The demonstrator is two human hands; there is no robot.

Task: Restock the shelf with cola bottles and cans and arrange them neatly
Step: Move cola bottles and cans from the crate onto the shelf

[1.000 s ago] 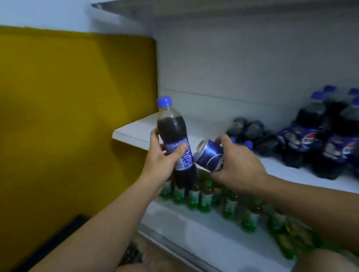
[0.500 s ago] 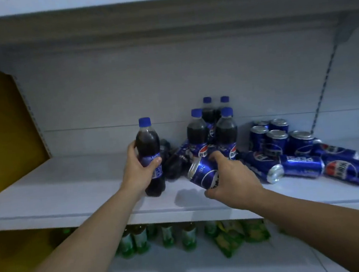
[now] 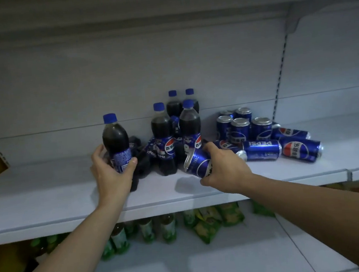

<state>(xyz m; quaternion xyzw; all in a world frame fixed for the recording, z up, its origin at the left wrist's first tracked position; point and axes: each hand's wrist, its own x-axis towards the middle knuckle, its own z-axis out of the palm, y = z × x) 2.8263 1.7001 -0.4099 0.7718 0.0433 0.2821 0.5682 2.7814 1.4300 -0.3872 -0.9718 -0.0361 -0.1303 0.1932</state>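
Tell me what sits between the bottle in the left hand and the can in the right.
Head view: toppled cola bottles beside the held bottle, then an upright bottle before the can.

My left hand (image 3: 110, 175) is gripping a bottle (image 3: 116, 142) that is showing dark brown cola, a bright blue cap and a blue label speckled with white. My right hand (image 3: 225, 171) is holding a deep blue can (image 3: 198, 163) with white markings. The standing bottles (image 3: 163, 137) are wearing matching blue caps; the shelved cans (image 3: 261, 128) are gleaming blue with silver tops and red-white-blue roundels. The shelf (image 3: 48, 192) is looking pale grey, green bottles (image 3: 120, 240) showing below
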